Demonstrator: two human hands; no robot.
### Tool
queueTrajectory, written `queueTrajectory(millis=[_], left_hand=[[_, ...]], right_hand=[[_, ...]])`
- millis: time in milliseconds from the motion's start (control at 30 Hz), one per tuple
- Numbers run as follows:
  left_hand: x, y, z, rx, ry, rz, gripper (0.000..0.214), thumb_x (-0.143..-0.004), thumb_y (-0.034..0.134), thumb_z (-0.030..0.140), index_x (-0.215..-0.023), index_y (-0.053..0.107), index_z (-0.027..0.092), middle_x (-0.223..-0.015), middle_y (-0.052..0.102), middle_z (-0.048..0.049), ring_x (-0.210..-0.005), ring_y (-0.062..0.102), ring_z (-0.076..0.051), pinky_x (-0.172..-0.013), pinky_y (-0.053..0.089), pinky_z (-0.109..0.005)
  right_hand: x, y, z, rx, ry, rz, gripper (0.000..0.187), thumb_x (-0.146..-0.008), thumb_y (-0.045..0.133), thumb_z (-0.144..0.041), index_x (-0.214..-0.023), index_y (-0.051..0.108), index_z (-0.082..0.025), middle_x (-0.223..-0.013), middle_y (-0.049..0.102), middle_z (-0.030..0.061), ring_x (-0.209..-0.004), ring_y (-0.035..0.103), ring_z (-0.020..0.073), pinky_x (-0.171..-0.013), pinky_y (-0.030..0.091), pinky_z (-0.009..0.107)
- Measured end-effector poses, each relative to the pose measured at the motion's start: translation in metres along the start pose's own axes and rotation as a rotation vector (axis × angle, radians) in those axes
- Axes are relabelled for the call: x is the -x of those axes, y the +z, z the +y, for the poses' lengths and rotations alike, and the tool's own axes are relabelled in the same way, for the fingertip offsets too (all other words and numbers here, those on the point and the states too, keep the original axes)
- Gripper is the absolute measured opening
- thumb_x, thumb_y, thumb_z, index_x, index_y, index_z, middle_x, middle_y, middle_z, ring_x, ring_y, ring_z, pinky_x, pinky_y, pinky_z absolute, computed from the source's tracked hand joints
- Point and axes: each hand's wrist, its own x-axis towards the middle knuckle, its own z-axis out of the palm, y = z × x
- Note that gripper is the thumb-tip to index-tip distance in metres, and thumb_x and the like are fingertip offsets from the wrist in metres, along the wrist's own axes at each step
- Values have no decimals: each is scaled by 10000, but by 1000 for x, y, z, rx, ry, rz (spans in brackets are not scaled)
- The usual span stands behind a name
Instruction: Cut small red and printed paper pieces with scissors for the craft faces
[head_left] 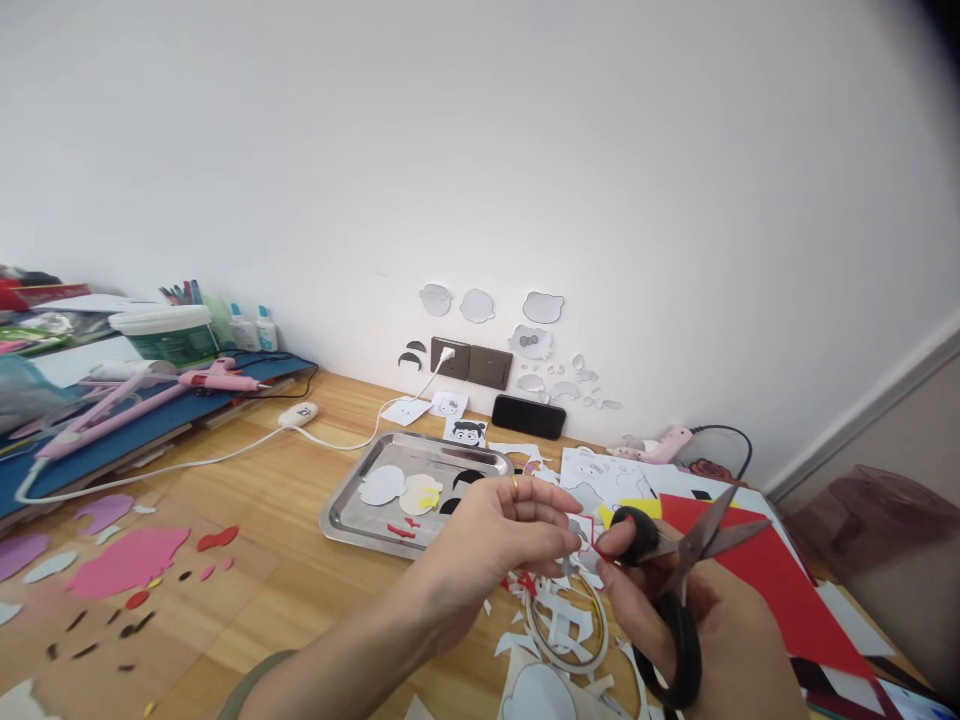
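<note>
My left hand [517, 525] reaches in over the tray's right corner, its fingertips pinched at a small piece of white paper with a red edge [585, 530]. My right hand [720, 640] holds black-handled scissors [694, 560], with the blades spread and pointing up and right, away from the paper. The right thumb and a fingertip also meet at the red edge of that piece. Below both hands lie white paper scraps [559, 610] and a ring of tape [602, 640]. The metal tray [337, 515] holds a white cut-out, a cream one, black shapes and red bits.
Red sheets [765, 580] spread on the right. A phone [529, 417] leans against the wall below paper cut-outs. At left are a pink glue gun [221, 378], a pink straightener [112, 410], a white cable and several coloured cut-outs, including a pink one [131, 562].
</note>
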Motion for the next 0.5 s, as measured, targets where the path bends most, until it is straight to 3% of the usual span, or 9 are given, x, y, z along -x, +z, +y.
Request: queueTrajectory(millis=[133, 500], left_hand=[[1, 1, 1, -26, 0, 8, 93, -625, 656, 151, -696, 607, 116, -649, 570, 1, -554, 505, -55, -537, 424, -169], [2, -3, 3, 9, -75, -40, 154, -633, 671, 251, -687, 626, 114, -636, 574, -8, -555, 526, -68, -533, 435, -175]], right_hand=[[0, -2, -2, 85, -13, -61, 184, -595, 579, -351, -631, 595, -172, -438, 616, 10, -352, 521, 152, -270, 380, 218], [-2, -8, 9, 143, 58, -61, 191, -626, 586, -370, -688, 584, -189, -485, 569, -25, -432, 520, 133, -381, 440, 205]])
